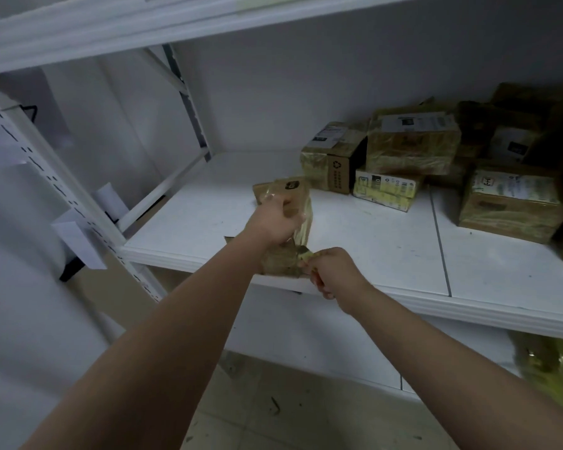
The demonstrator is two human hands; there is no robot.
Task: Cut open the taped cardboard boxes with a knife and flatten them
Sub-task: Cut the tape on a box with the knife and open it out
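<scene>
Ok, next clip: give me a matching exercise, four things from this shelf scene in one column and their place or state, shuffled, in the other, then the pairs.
Things
1. left hand
2. right hand
3. box with recycling symbol
4. shelf

Places or states
A. stands at the back, among the stacked boxes
B. grips the upper part of the taped box
C. white, carries all the boxes
D. curled at the taped box's lower end, at the shelf's front edge

Pairs: 1-B, 2-D, 3-A, 4-C

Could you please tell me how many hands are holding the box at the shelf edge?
2: left hand grips the box top; right hand pinches its near bottom corner.
</scene>
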